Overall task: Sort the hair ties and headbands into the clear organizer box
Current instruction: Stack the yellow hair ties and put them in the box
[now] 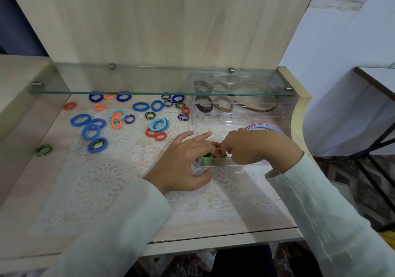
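The clear organizer box (239, 117) stands at the back right of the desk, with its lower drawer (241, 163) pulled out toward me. Green hair ties (207, 159) stand in the drawer's front left corner, and a tan hair tie (222, 156) sits beside them. My left hand (181, 163) reaches over that corner; its fingertips rest on the green ties and its thumb lies in front of the drawer. My right hand (258, 148) has curled fingers that pinch the tan tie. Pastel headbands (265, 127) lie at the drawer's back. Several blue, orange, red and striped ties (119, 118) lie loose on the left.
Dark and tan ties and a brown headband (254, 105) fill the box's upper tray. A glass shelf (149, 84) hangs over the back of the desk. A white lace mat (111, 178) covers the desk. One striped tie (43, 149) lies far left.
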`<state>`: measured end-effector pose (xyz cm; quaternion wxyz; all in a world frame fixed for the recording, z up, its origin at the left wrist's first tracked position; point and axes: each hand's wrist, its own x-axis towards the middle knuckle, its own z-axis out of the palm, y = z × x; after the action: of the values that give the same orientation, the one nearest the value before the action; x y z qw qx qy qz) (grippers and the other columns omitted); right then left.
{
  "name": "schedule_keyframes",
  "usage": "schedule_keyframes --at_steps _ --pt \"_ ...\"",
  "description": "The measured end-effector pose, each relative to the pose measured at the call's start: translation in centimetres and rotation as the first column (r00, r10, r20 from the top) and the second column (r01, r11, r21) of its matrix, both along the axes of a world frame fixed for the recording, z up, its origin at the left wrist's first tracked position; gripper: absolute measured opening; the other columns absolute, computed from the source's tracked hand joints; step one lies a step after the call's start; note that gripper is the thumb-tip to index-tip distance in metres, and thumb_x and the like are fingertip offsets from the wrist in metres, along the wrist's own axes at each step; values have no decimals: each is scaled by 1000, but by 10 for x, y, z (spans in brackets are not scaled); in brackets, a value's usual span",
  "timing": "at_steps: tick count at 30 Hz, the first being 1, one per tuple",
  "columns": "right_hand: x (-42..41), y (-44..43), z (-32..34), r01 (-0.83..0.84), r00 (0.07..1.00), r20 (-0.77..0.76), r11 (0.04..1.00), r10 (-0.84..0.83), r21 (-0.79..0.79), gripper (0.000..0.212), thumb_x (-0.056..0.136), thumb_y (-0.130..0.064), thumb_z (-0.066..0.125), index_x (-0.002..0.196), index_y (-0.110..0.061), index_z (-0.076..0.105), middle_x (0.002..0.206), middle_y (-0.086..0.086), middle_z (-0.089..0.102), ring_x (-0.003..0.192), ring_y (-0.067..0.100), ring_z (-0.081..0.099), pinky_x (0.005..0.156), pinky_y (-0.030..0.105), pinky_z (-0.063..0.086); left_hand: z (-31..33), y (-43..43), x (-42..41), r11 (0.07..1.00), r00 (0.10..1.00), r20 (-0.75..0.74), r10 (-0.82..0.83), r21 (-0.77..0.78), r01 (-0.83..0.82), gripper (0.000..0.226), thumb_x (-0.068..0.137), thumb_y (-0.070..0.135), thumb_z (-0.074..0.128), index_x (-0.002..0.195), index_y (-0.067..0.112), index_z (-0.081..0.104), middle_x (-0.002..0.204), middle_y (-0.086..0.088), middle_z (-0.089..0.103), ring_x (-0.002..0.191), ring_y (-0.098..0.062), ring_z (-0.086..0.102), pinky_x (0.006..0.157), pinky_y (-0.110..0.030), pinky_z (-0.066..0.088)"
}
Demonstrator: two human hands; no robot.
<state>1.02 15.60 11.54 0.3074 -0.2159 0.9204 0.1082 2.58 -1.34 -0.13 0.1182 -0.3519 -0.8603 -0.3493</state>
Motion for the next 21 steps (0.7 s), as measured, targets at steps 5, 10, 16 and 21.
schedule_keyframes --at_steps 5,10,16,21 --pt "-3 0 -2 4 1000 1 1000 -4 6 40 96 -10 37 131 -16 55 127 9 55 116 28 49 81 26 31 0 -1 -2 1000 1000 18 -9 -28 10 41 75 36 66 115 27 62 131 18 61 144 -4 31 120 -46 16" --pt "-6 2 -2 13 1000 14 1000 -13 -4 41 97 -10 39 135 -19 51 129 6 53 117 26 47 82 26 32 1 -1 -1 996 999 32 -28 -81 31 46 77 43 65 120 29 59 136 20 56 147 -4 23 121 -46 11" --pt "-8 2 -5 28 999 30 999 -27 -37 44 95 -3 38 133 -18 54 127 7 56 116 28 51 80 26 34 2 -1 -2 996 999 40 -19 -83 22 47 77 47 60 120 29 60 132 20 58 146 -3 25 120 -47 11" --pt "-10 6 -6 37 999 33 997 -35 -73 47 93 -3 38 132 -25 54 127 3 54 116 26 47 84 28 36 2 -1 0 997 999 50 -16 -69 19 46 76 47 60 118 29 60 131 20 59 145 -2 27 120 -46 12"
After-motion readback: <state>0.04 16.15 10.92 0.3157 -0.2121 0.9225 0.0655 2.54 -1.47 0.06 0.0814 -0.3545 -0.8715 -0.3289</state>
